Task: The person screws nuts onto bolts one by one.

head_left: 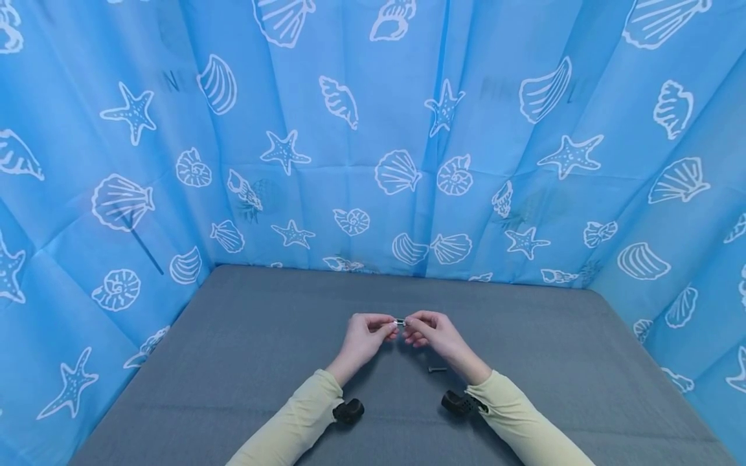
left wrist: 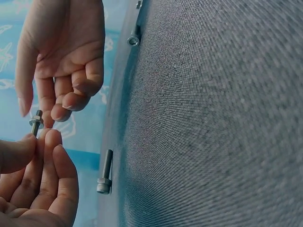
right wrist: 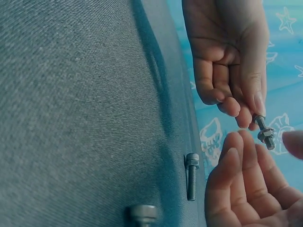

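Note:
Near the middle of the table, my left hand (head_left: 360, 342) pinches a small metal bolt (right wrist: 261, 122) by its head, between thumb and fingertips. Partway along the shank, close to the free end, sits a nut (right wrist: 266, 134) with what looks like a washer against it. My right hand (head_left: 438, 332) is held just beside that free end. Its thumb (right wrist: 294, 143) stands apart from the bolt and its fingers are loosely bent, gripping nothing. In the left wrist view the bolt (left wrist: 36, 124) points up between both hands.
A loose bolt (head_left: 437, 369) lies on the grey table (head_left: 280, 362), below the right hand. The left wrist view shows one bolt (left wrist: 108, 165) lying nearby and another bolt (left wrist: 134, 36) farther up. A blue shell-patterned curtain (head_left: 350, 142) surrounds the table's back and sides.

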Demonstrator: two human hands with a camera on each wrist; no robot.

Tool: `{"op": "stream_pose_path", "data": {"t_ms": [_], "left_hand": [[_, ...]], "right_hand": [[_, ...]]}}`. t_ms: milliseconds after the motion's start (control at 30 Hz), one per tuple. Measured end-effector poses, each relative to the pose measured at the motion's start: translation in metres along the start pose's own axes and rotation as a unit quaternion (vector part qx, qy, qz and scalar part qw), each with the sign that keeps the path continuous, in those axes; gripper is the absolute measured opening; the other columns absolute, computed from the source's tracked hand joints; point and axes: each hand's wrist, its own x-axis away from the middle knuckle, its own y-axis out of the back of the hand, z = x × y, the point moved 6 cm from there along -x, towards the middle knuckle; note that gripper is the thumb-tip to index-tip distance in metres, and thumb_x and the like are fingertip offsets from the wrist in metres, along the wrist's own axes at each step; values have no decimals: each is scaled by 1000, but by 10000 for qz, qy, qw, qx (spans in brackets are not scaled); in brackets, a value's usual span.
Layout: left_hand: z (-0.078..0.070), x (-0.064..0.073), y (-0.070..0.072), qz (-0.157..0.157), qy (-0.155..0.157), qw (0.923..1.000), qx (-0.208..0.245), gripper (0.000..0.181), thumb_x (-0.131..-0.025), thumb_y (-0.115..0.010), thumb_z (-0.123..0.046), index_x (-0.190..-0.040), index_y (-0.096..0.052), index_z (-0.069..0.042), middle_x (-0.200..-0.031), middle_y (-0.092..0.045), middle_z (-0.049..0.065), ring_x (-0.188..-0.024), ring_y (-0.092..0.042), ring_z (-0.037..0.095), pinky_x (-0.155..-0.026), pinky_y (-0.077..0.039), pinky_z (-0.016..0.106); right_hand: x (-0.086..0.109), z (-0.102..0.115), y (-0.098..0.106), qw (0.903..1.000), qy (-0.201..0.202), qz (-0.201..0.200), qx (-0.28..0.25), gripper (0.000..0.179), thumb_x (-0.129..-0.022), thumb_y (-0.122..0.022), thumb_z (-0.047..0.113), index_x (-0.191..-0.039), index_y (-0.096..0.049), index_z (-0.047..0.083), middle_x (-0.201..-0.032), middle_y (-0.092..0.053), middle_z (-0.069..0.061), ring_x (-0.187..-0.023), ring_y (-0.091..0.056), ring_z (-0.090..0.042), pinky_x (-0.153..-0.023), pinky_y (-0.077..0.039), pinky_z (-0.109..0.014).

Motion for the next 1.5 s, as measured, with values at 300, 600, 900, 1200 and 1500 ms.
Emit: {"op": "stream_pose_path", "data": {"t_ms": [300,600,900,1200,1500], "left_hand": [[1,0,0,-18,-43,10000,-60,15,-90,-67,-6,-99,-72,4,-83,-72,10,-74,-70,19,-66,-58,28],[2,-1,-1,-26,-142,9999,35,15,-89,-67,-3,-99,-70,8,-83,-72,12,-74,-70,21,-66,-58,28],[2,0,-3,-36,-131,9999,-73,16,-90,-66,-4,-101,-71,6,-85,-72,11,-74,-70,19,-66,-58,29],[0,0,-3,-72,-85,9999,64,14,-90,-66,-4,-99,-71,5,-84,-72,12,-77,-70,25,-67,-59,30],[-1,0,-3,-73,-141,9999,-32,14,-90,-66,-6,-98,-72,4,-82,-72,11,-74,-70,21,-65,-58,29]], "right_hand": [[1,3,-2,9998,193,49,46,30,-95,-61,11,-113,-56,-12,-97,-66,-22,-84,-67,-24,-80,-55,-49],[3,3,-2,10000,-37,9,-13,34,-97,-60,17,-116,-54,-11,-99,-66,-20,-87,-66,-26,-78,-57,-41],[1,-1,-2,9999,-106,74,62,31,-96,-60,16,-112,-59,-10,-96,-67,-17,-84,-66,-22,-81,-55,-45],[2,3,-1,9999,82,45,-120,31,-94,-62,13,-114,-54,-9,-101,-67,-19,-88,-67,-25,-80,-56,-43],[2,1,-2,9998,-183,31,56,34,-97,-59,20,-112,-59,-10,-94,-67,-17,-84,-66,-23,-79,-56,-43]]}}
